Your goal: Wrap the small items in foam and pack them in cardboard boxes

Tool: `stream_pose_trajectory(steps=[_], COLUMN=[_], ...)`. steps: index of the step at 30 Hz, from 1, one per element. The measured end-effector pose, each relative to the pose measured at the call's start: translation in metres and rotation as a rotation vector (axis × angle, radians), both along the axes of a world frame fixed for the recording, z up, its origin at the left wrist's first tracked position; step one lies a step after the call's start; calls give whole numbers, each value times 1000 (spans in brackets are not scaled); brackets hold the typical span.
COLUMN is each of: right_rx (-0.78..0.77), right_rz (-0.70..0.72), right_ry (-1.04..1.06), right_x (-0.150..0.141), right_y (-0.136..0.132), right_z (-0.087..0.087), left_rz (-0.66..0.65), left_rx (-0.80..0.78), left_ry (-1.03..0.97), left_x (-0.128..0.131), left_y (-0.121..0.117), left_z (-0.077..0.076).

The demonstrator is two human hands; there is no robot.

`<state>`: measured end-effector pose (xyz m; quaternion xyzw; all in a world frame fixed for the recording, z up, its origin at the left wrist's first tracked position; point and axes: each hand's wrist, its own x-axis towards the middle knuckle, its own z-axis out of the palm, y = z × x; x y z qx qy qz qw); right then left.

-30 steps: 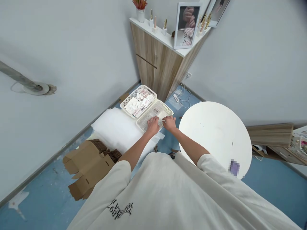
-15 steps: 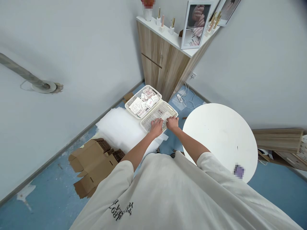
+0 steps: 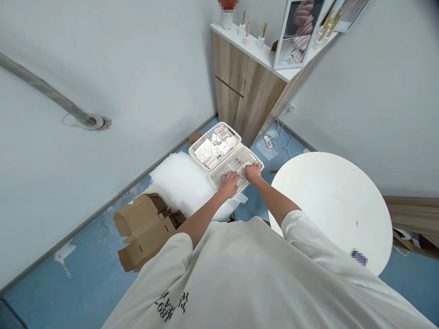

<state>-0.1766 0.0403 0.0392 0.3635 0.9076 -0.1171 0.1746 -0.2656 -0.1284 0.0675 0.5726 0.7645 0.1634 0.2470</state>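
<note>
A white perforated basket (image 3: 259,161) holds several clear, flat plastic packets (image 3: 236,161), their contents too small to make out. Over its near side lies my left hand (image 3: 228,183), fingers spread across the packets and a ring on one finger. At the right side of the same basket my right hand (image 3: 253,172) has its fingers curled down and pressed together. What it pinches, if anything, is hidden. Against the far side stands a second white basket (image 3: 196,145), with small white and pink printed cards (image 3: 224,147) piled in it.
White foam sheets (image 3: 183,180) are stacked to the left, with flattened brown cardboard boxes (image 3: 144,228) nearer me. A round white table (image 3: 329,201) stands close on the right. Beyond the baskets are a wooden cabinet (image 3: 240,82) and a power strip (image 3: 268,141) with cables on the floor.
The whole view has shifted, so the scene sits farther right. My right hand has moved slightly inward over the packets, its fingers more curled. My left hand stays on the near side of the basket.
</note>
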Motion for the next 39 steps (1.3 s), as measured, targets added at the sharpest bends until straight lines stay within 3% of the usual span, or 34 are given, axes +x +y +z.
stream_pose_trajectory(steps=[6, 12, 20, 25, 29, 33, 39], right_rx=[-22, 42, -22, -50, -84, -112, -202], right_rz=[-47, -41, -98, -196, -375, -553, -758], right_ry=[-18, 16, 69, 231, 390, 504, 668], right_x=[-7, -4, 9, 28, 62, 118, 230], right_y=[3, 7, 7, 8, 15, 19, 5], right_z=[-9, -5, 19, 44, 66, 82, 77], left_rz=[-17, -7, 31, 112, 163, 117, 68], left_rx=[-19, 33, 10, 106, 249, 338, 241], left_ry=[16, -6, -20, -89, -208, -359, -537], left_x=[-4, -4, -2, 6, 22, 53, 135], left_y=[-6, -9, -6, 9, 34, 63, 94], left_z=[-4, -11, -3, 6, 14, 14, 4])
